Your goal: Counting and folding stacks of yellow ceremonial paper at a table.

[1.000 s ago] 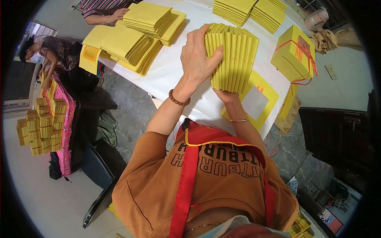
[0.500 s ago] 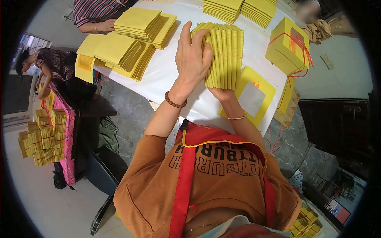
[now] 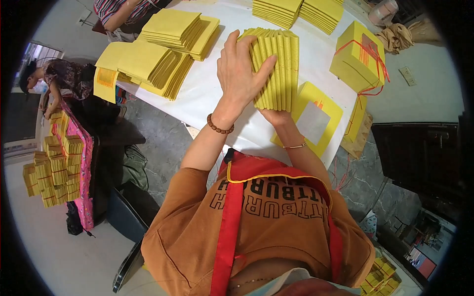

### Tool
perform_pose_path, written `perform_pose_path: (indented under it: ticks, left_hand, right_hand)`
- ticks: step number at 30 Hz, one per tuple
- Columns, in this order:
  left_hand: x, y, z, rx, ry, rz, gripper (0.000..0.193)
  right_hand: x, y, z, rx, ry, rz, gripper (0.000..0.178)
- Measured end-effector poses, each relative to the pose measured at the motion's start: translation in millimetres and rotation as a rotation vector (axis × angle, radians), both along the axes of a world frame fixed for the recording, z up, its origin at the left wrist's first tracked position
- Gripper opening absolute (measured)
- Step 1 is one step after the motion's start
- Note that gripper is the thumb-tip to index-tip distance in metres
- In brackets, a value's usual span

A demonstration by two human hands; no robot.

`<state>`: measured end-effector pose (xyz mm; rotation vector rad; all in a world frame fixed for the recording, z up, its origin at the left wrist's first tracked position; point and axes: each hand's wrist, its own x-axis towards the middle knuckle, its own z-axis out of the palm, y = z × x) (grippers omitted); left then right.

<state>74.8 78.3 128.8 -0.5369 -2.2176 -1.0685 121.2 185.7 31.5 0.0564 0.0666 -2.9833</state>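
A thick bundle of folded yellow paper (image 3: 279,74) stands tilted above the table, its rounded folds facing me. My left hand (image 3: 242,66) is closed on its left side, with the thumb stretched across the folds. From below, my right hand (image 3: 275,116) supports the bundle's lower end; its fingers are mostly hidden behind the paper. A flat yellow sheet (image 3: 330,107) with a pale rectangle and an orange mark lies on the table just right of my right hand.
Yellow folded stacks (image 3: 170,27) sit at left on the white-covered table (image 3: 207,79), with more stacks (image 3: 276,14) at the far edge. A yellow box (image 3: 355,56) tied with red string stands at right. One person's arm (image 3: 118,15) is at far left; another person (image 3: 69,81) works beyond.
My left thumb has spread further right over the folds, and the bundle looks slightly narrower. The other person's hand has lifted away from the far-left stack.
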Motion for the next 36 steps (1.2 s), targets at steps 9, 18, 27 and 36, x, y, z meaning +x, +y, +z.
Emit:
perform_pose_path:
  ticks: [9, 18, 27, 36]
  left_hand:
    - [-1, -3, -10, 0.230, -0.213, -0.071, 0.075]
    - [-17, -31, -20, -0.036, 0.011, -0.054, 0.068]
    - [-45, -51, -111, -0.641, -0.038, -0.391, 0.052]
    - [-39, -38, -122, -0.194, -0.186, -0.217, 0.041]
  right_hand:
    - [-10, 17, -9, 0.261, -0.014, -0.022, 0.054]
    - [-24, 51, -2, 0.809, -0.126, -0.051, 0.048]
    - [-65, 45, -41, 1.111, -0.155, 0.076, 0.041]
    - [-45, 40, -27, 0.817, -0.120, -0.060, 0.040]
